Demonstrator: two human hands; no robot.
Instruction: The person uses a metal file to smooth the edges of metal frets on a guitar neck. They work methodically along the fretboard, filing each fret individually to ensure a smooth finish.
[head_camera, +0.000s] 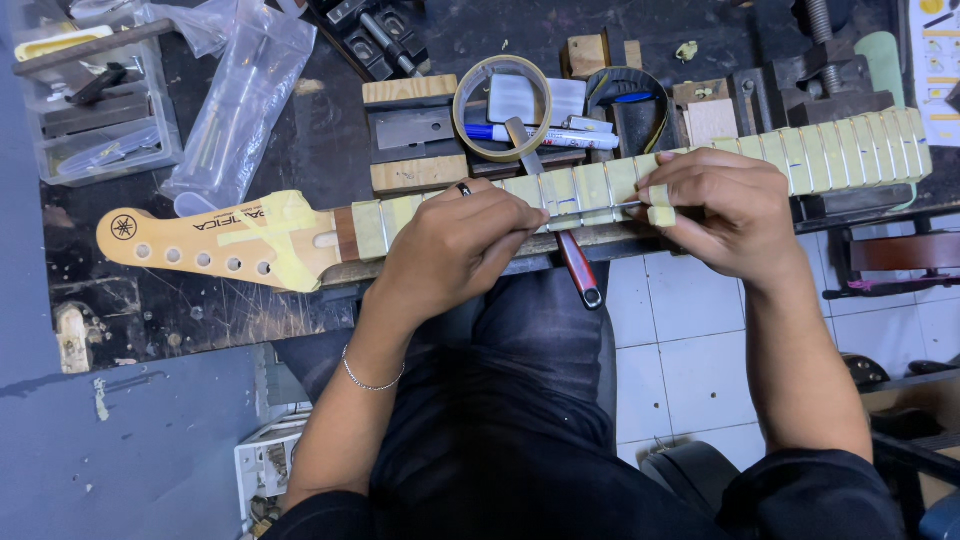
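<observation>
I saw the pale maple guitar neck with yellow-taped fretboard lying across the dark bench; my left hand pressed on it, grip closed; my right hand pinched a small yellow tape strip; a clear tape roll lay just behind.

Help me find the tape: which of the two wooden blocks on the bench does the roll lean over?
The lower wooden block, nearer the guitar neck; the tape roll overlaps its right end.

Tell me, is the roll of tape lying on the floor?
No, the roll of tape rests on the workbench, just behind the guitar neck.
</observation>
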